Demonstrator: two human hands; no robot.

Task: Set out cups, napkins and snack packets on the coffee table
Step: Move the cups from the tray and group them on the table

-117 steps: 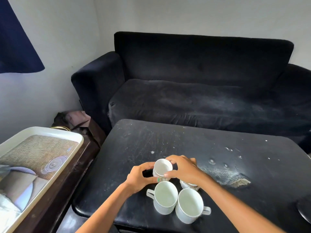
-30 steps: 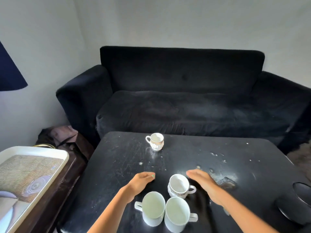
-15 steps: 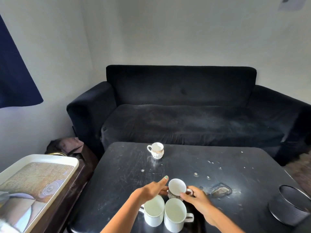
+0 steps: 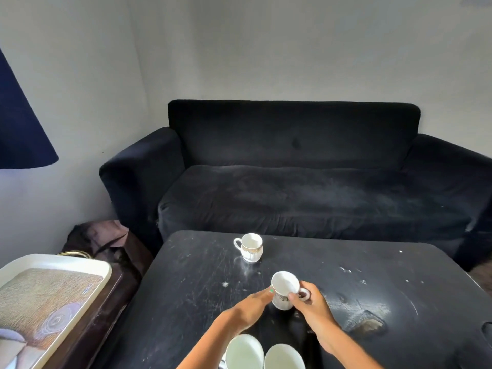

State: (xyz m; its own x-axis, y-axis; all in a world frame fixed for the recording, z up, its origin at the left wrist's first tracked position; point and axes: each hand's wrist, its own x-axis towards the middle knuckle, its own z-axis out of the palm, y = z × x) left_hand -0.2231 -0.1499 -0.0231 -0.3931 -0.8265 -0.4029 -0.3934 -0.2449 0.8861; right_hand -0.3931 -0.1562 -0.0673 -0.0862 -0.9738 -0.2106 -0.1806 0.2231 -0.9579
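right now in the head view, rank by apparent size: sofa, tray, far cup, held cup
1. sofa
2. tray, cut off by the frame edge
3. held cup and far cup: they look alike; the held one is nearer, so unranked

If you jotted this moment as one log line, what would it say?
step: setting out cups | right hand: holds patterned cup, tilted | left hand: fingertips touch it | placed: one cup at far edge | waiting: two white mugs
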